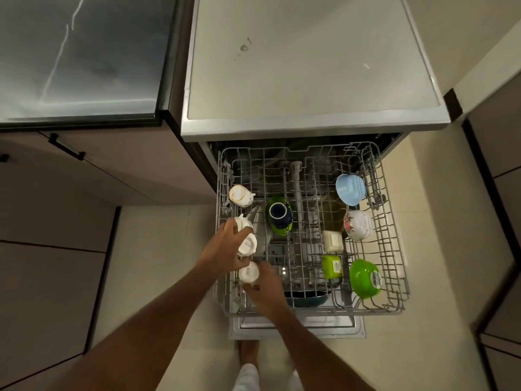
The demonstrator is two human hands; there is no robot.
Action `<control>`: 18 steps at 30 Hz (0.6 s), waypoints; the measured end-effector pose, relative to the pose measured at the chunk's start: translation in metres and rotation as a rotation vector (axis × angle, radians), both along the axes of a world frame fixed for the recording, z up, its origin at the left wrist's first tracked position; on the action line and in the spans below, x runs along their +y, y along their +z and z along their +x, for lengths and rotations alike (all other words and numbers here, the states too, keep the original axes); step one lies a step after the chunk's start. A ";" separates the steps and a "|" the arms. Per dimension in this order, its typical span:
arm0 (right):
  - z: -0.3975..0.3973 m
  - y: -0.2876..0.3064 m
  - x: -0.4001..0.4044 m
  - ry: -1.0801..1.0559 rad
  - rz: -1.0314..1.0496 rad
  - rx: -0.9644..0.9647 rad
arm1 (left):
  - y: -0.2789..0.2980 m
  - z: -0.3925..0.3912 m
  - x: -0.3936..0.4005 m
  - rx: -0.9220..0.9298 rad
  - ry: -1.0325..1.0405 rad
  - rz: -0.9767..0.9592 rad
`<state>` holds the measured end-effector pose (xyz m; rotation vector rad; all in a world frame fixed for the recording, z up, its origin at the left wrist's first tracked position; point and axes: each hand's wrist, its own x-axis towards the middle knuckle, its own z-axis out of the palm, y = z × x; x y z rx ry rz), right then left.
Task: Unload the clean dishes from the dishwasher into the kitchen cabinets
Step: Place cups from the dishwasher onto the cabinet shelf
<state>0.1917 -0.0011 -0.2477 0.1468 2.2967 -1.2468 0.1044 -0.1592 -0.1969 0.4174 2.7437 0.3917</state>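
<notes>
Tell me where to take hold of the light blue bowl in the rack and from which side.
Take the blue bowl by its upper rim, coming from above. It stands on edge between the tines at the rack's far right, base showing toward the camera, so the top edge is free. Thumb on the base side, fingers inside, then lift straight up.

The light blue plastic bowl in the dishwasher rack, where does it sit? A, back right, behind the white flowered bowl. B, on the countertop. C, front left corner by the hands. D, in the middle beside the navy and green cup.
A: the light blue plastic bowl sits at the rack's back right, just behind the white flowered bowl.
</notes>
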 end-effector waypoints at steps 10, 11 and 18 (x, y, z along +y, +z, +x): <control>-0.020 0.071 0.041 -0.495 -0.171 -0.089 | 0.066 0.011 0.006 -0.229 0.185 0.469; -0.021 0.078 0.046 -0.540 -0.185 -0.094 | 0.072 0.013 0.008 -0.261 0.212 0.485; -0.026 0.126 0.064 -0.619 -0.264 -0.019 | 0.107 0.022 0.031 -0.327 0.402 0.628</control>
